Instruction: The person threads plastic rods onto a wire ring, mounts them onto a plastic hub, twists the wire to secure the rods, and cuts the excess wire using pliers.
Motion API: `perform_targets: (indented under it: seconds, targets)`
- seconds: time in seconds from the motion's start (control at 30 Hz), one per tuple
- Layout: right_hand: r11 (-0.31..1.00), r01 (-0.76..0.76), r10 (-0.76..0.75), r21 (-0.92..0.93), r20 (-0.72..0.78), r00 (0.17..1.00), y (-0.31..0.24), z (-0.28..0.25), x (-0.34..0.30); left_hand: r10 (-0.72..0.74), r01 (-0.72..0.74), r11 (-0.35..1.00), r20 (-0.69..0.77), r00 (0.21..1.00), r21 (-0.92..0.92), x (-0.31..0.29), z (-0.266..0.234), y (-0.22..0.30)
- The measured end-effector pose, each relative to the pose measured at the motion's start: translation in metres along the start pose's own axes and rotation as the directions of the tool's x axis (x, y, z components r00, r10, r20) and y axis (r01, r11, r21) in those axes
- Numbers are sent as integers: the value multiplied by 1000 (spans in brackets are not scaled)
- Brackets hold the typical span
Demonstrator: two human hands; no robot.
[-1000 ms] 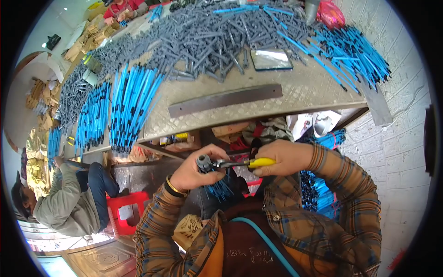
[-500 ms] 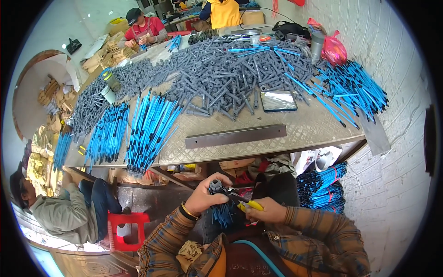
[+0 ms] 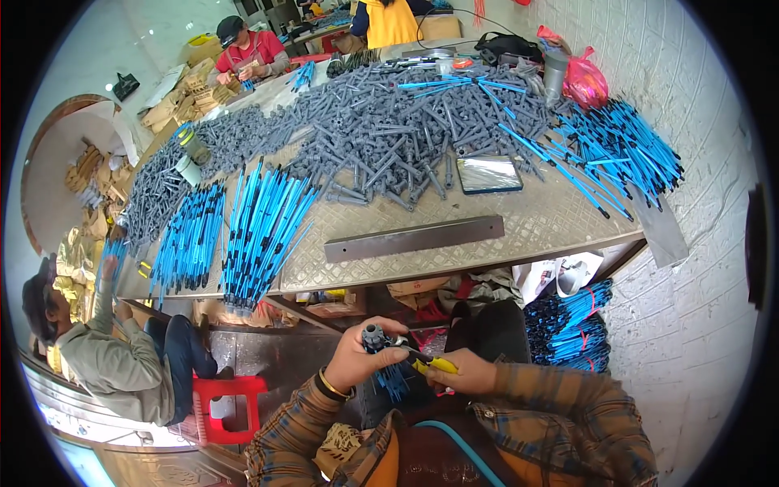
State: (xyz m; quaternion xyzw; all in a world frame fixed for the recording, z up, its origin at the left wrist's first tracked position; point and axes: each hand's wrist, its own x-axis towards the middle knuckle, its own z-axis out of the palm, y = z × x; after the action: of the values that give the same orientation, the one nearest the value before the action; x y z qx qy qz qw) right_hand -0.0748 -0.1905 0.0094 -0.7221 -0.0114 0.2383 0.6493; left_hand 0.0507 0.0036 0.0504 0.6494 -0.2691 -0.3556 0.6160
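My left hand [image 3: 354, 357] is closed round a grey plastic fitting [image 3: 374, 338] with a toothed round end. Blue rods [image 3: 393, 381] hang below it in a bunch. Yellow-handled pliers [image 3: 435, 364] are gripped in my right hand [image 3: 469, 373]. Their dark jaws reach to the fitting beside my left thumb; whether they bite on it is too small to tell. Both hands are over my lap, in front of the table edge.
The table [image 3: 357, 219] carries a heap of grey plastic parts [image 3: 389, 130], blue rods [image 3: 268, 219], a dark metal bar [image 3: 414, 239] and a shiny rectangular tray [image 3: 488, 174]. A co-worker [image 3: 122, 357] sits at left near a red stool [image 3: 231, 406]. Blue bundles [image 3: 568, 329] lie lower right.
My hands have shifted slightly, and the pliers have turned flatter against the fitting. The co-worker at left has raised an arm toward the blue rods at the table's edge.
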Motion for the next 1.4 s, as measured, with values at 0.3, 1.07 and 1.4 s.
perform_targets:
  seconds: [0.3,1.07,1.4]
  targets:
    - [816,-274,-27,509,507,861,11,-48,-26,37,-35,999,140,989,-18,5,7,6]
    - [722,-332,-26,607,504,863,34,-45,-26,-30,48,991,148,989,-121,40,0,-2]
    - [783,241,-225,-573,101,969,-50,-84,-33,-13,36,993,194,981,-115,34,4,-5]
